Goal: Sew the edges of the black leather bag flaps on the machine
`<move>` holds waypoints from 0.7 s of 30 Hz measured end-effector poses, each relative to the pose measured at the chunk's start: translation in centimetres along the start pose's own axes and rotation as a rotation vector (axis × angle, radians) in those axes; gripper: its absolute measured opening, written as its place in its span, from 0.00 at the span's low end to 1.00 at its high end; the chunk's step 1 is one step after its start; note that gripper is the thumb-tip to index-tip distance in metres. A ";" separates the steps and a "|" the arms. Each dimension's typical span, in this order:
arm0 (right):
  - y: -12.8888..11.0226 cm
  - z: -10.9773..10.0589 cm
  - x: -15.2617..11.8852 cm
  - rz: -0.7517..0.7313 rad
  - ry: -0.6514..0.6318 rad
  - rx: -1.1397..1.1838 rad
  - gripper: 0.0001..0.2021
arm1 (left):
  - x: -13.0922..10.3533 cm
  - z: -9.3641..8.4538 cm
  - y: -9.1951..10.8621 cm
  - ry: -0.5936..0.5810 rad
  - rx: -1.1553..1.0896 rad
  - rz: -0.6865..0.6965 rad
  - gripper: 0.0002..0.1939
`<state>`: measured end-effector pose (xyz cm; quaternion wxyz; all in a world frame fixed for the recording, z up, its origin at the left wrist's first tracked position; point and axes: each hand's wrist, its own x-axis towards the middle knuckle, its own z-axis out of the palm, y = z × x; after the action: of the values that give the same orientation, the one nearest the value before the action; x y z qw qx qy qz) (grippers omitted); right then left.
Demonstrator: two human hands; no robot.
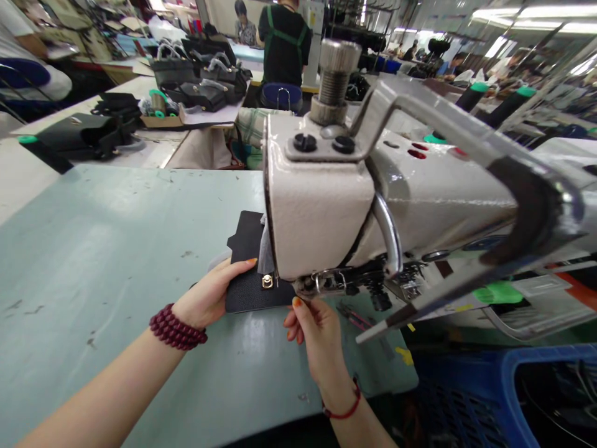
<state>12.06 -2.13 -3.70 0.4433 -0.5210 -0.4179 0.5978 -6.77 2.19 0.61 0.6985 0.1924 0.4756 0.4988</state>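
A black leather panel (247, 296) with a gold clasp (267, 281) lies partly beneath the head of a white sewing machine (321, 218). My left hand (219, 287) grips the panel's left edge, thumb on top and fingers underneath. At the near right corner my right hand (317, 330) is closed, thumb and forefinger pinching the panel's edge just below the presser foot area. Grey wrapping (265, 252) covers part of the panel beside the machine head, which hides the panel's far right part.
Small pink-handled snips (355, 317) lie right of my right hand. A blue plastic basket (504, 367) stands at the lower right. Black handbags (200, 81) and a thread cone (44, 154) are on the table behind. A person (285, 43) in black has their back turned.
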 end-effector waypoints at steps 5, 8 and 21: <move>-0.4 0.0 -0.1 -0.014 -0.050 0.016 0.21 | -1.7 -1.7 -4.2 -0.282 -0.096 -0.003 0.22; -0.4 0.1 -0.2 -0.040 -0.044 0.041 0.20 | -2.2 -0.2 -6.1 -0.253 -0.080 0.101 0.14; -1.2 -0.5 -0.3 -0.069 -0.040 -0.025 0.19 | -1.2 1.5 -6.0 -0.082 0.339 0.218 0.20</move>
<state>12.67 -2.10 -2.53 0.4488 -0.4995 -0.4517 0.5874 -2.46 -1.15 -2.60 0.6167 0.3777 0.5003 0.4761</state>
